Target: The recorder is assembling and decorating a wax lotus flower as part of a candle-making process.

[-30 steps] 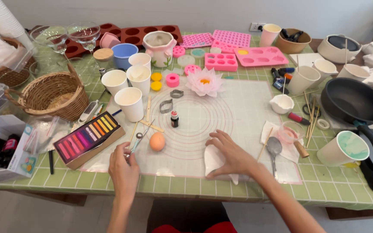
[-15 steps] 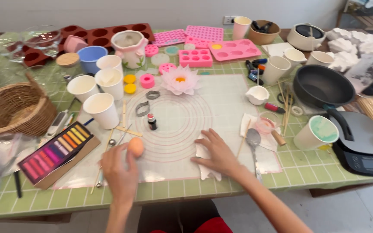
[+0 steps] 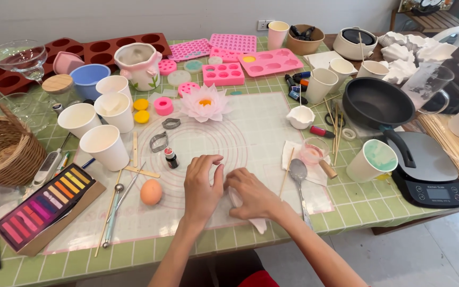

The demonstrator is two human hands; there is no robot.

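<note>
My left hand (image 3: pixel 202 187) rests palm down on the translucent silicone mat (image 3: pixel 251 133), fingers bent, holding nothing I can see. My right hand (image 3: pixel 252 194) lies just beside it, fingers curled over a folded white tissue (image 3: pixel 255 223) at the mat's near edge. The fingertips of both hands almost meet. An orange egg-shaped piece (image 3: pixel 151 192) lies left of my left hand. A small dark bottle (image 3: pixel 171 158) stands beyond it. A pale pink lotus-shaped flower (image 3: pixel 204 102) sits at the mat's far edge.
White paper cups (image 3: pixel 104 146) and a wicker basket (image 3: pixel 3 151) stand at the left, with a box of coloured chalk sticks (image 3: pixel 46 204) in front. A spoon (image 3: pixel 298 172), black pan (image 3: pixel 377 102), mint-filled cup (image 3: pixel 372 159) and kitchen scale (image 3: pixel 431 175) are right. Pink silicone moulds (image 3: pixel 269 61) line the back.
My left hand has moved right, away from the egg-shaped piece, to beside my right hand. My right hand's fingers have curled on the tissue. The view has shifted and come closer.
</note>
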